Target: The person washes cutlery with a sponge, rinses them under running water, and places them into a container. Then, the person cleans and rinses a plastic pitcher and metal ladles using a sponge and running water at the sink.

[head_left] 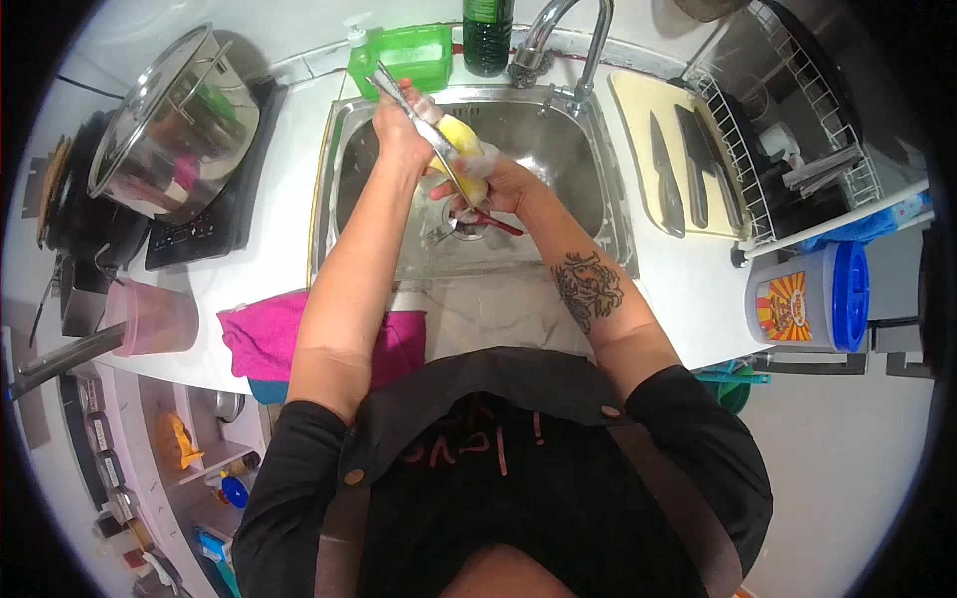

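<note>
A long metal utensil (427,130) slants over the sink (588,164), its upper end pointing toward the sink's far left corner. The left grip (399,128) clasps it near that end; the right grip (506,184) is wrapped about a yellow sponge (459,133), pressed against the utensil, with suds on both. Below them, near the drain, a red-handled item (501,223) shows in part.

Along the table's (284,184) far edge stand a green dispenser (419,58), a dark green bottle (486,40) and the faucet (583,85). Right of the sink, knives (666,174) lie on a cutting board (635,120) beside a dish rack (740,159); a blue-lidded tub (790,307) stands by the near right corner. Leftward, a lidded pot (194,130) sits on a cooktop (189,239), and a pink cloth (264,331) lies at the near edge.
</note>
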The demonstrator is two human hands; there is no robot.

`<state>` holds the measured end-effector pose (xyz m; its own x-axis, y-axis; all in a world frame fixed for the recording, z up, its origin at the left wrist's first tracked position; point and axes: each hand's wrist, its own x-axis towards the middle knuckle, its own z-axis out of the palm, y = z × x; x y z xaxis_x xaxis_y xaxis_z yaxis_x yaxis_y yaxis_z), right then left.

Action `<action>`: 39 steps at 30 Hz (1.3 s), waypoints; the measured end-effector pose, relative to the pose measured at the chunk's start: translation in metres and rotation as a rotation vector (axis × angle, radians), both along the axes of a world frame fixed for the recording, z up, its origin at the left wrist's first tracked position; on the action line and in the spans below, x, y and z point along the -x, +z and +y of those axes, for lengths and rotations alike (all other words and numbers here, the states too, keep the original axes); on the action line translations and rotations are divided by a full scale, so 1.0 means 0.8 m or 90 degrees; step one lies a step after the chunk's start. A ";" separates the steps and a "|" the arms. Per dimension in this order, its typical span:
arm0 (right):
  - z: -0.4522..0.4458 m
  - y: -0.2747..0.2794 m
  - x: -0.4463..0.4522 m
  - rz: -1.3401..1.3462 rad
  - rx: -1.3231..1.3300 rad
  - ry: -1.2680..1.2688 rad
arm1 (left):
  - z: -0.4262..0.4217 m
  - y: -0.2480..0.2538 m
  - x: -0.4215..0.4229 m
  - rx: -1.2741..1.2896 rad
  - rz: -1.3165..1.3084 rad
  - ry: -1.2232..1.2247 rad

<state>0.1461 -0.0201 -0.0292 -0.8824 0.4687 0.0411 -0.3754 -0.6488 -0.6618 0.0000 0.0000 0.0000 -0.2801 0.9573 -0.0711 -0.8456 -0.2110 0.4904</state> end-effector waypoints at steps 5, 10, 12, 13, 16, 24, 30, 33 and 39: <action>0.002 -0.005 0.012 -0.260 -0.137 -0.110 | -0.001 -0.006 0.000 0.078 -0.009 0.047; 0.001 0.004 0.018 -0.330 -0.119 -0.187 | -0.003 -0.011 -0.003 0.106 -0.101 0.070; -0.001 0.004 0.023 -0.332 -0.096 -0.199 | -0.005 -0.006 -0.007 0.110 -0.098 0.078; -0.002 0.003 0.029 -0.364 -0.077 -0.231 | -0.007 -0.002 -0.007 0.128 -0.104 0.086; -0.010 -0.001 0.039 -0.398 -0.052 -0.259 | 0.001 -0.011 0.000 0.169 -0.053 0.121; 0.015 -0.018 0.037 -0.328 -0.254 -0.324 | -0.003 -0.042 0.022 0.239 0.416 0.080; 0.018 -0.002 0.044 -0.384 -0.459 -0.374 | -0.004 -0.045 0.023 0.094 0.344 -0.078; 0.029 -0.025 0.048 -0.429 -0.725 -0.446 | -0.013 -0.026 -0.009 0.144 0.446 0.098; 0.060 -0.078 0.036 -0.543 -0.812 -0.250 | -0.016 -0.041 0.041 0.209 0.501 0.098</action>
<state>0.1171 0.0282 -0.0912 -0.6884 0.7104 0.1463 0.3730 0.5197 -0.7686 -0.0325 -0.0132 -0.0328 -0.4886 0.8698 -0.0684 -0.2087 -0.0404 0.9771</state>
